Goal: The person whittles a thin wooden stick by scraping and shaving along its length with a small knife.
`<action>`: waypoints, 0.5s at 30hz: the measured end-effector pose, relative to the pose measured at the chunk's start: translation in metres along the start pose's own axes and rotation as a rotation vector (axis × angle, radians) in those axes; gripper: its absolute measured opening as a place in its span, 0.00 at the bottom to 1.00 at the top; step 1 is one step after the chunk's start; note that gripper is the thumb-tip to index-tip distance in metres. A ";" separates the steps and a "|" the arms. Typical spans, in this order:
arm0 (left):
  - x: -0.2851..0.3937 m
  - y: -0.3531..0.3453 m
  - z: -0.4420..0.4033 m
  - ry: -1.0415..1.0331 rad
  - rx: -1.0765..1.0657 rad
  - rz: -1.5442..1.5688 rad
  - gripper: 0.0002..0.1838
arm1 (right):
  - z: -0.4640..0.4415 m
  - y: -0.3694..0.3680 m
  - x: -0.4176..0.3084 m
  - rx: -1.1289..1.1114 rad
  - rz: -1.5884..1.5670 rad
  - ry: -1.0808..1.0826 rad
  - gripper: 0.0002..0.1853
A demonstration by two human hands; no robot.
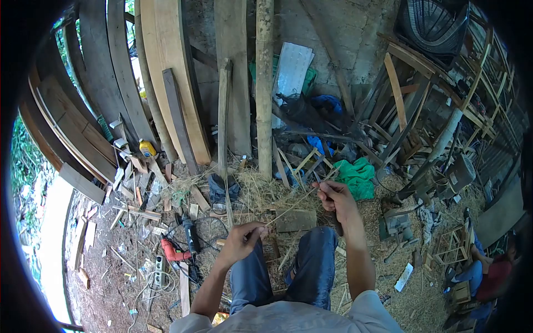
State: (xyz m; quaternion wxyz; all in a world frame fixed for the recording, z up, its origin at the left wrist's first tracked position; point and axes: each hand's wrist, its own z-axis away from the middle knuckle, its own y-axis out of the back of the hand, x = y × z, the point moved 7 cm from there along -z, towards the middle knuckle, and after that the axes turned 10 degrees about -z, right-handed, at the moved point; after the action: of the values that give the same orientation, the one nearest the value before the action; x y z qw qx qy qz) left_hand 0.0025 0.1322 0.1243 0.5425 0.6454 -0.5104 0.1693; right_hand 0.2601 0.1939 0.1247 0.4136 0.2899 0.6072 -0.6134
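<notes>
A thin, pale strip (288, 210) runs slantwise between my two hands, above my knees. My left hand (244, 240) pinches its lower end between thumb and fingers. Near the strip's upper end, my right hand (337, 201) is closed around a knife with a dark handle (337, 225); part of the blade shows by the fingers. A wooden block (296, 220) lies on the ground just beyond my knees. Pale shavings (255, 188) are heaped beyond the block.
A red power drill (175, 251) and a white power strip (160, 269) lie at the left. Tall planks (161, 72) and a bamboo pole (265, 83) stand ahead. Green cloth (356, 177) lies beyond my right hand. Another person (494, 275) sits at the far right.
</notes>
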 end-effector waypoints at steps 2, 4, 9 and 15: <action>0.001 0.000 -0.002 0.005 0.003 -0.046 0.06 | 0.002 -0.008 0.005 0.015 0.004 0.003 0.15; 0.004 -0.002 -0.004 0.012 0.003 -0.094 0.07 | 0.009 -0.027 0.021 -0.032 0.106 -0.065 0.14; 0.014 0.002 -0.006 -0.036 0.068 -0.127 0.07 | 0.004 -0.020 0.020 -0.023 0.014 -0.123 0.12; 0.008 0.016 -0.001 0.020 0.046 -0.200 0.09 | -0.010 0.018 0.000 0.133 0.175 0.105 0.14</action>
State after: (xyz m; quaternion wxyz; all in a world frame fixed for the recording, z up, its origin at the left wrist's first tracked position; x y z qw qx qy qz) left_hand -0.0073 0.1305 0.1394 0.5468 0.7037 -0.4338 0.1327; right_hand 0.2744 0.2052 0.1144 0.4130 0.4003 0.5586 -0.5977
